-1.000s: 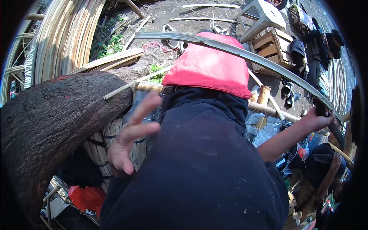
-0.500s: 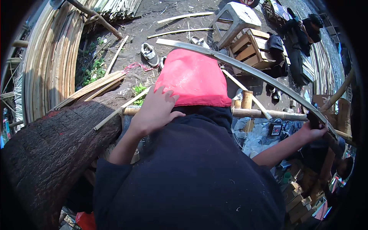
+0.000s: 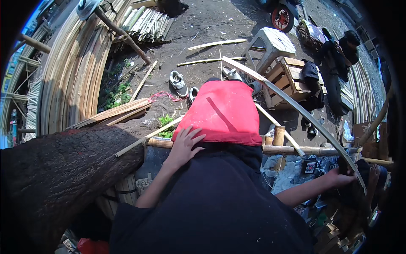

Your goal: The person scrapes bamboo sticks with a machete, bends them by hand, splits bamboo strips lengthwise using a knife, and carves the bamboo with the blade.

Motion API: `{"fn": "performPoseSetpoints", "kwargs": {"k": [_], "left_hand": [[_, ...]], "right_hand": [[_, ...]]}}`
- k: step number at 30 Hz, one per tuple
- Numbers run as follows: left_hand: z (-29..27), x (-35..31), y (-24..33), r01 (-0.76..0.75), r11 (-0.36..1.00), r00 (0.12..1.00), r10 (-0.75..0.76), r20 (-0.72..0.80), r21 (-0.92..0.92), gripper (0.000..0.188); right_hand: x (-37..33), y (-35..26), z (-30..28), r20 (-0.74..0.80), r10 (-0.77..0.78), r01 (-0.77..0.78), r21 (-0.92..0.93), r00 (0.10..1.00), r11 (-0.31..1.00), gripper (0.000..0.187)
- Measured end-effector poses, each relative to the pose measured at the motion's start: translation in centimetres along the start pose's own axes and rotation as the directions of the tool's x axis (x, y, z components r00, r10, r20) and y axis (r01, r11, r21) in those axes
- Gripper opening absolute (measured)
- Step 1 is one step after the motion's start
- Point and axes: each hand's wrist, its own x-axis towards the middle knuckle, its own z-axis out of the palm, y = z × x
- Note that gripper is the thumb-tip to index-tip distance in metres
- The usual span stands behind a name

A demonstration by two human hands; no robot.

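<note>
My right hand [image 3: 339, 179], out at the right, is closed around the near end of a long, thin bamboo strip [image 3: 292, 102]. The strip slants up and left, its far end in the air beyond my knees. A dark object [image 3: 343, 166] sits against that hand; its kind I cannot make out. On the near edge of the red cloth [image 3: 224, 106] over my lap lies my left hand [image 3: 184, 146], fingers spread and holding nothing. The strip's narrow shadow falls across the cloth.
A thick dark log [image 3: 72, 169] lies at the left, below stacked bamboo slats [image 3: 69, 76]. A bamboo rail [image 3: 292, 150] crosses before me. Beyond are shoes [image 3: 179, 84], a white stool [image 3: 277, 44] and a wooden crate [image 3: 292, 80]. A person [image 3: 338, 55] is at the far right.
The whole view has shifted, so the surroundings sit lower and further right. My left hand lies lower on the cloth's edge. The strip's shadow now shows on the cloth.
</note>
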Motion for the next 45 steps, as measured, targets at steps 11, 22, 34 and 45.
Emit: {"fn": "performPoseSetpoints", "kwargs": {"k": [11, 22, 34, 45], "left_hand": [[5.3, 5.4, 13.7, -0.342, 0.94, 0.94, 0.342, 0.011, -0.017, 0.058], [8.6, 4.3, 15.5, -0.771, 0.628, 0.632, 0.775, -0.013, -0.105, 0.015], [-5.9, 4.7, 14.3, -0.34, 0.698, 0.61, 0.674, 0.418, -0.63, 0.052], [-18.3, 6.9, 17.8, -0.674, 0.239, 0.687, 0.549, -0.475, -0.699, 0.035]], "right_hand": [[0.5, 5.0, -3.2, 0.435, -0.402, 0.475, -0.88, 0.806, 0.0, 0.047], [-13.0, 1.1, 8.3, -0.073, 0.359, -0.346, 0.148, 0.931, 0.927, 0.034], [-19.0, 4.8, 11.8, 0.248, 0.53, -0.58, 0.222, 0.811, 0.784, 0.018], [-17.1, 8.5, 5.3, 0.04, 0.609, -0.605, 0.19, 0.792, 0.773, 0.015]]}}
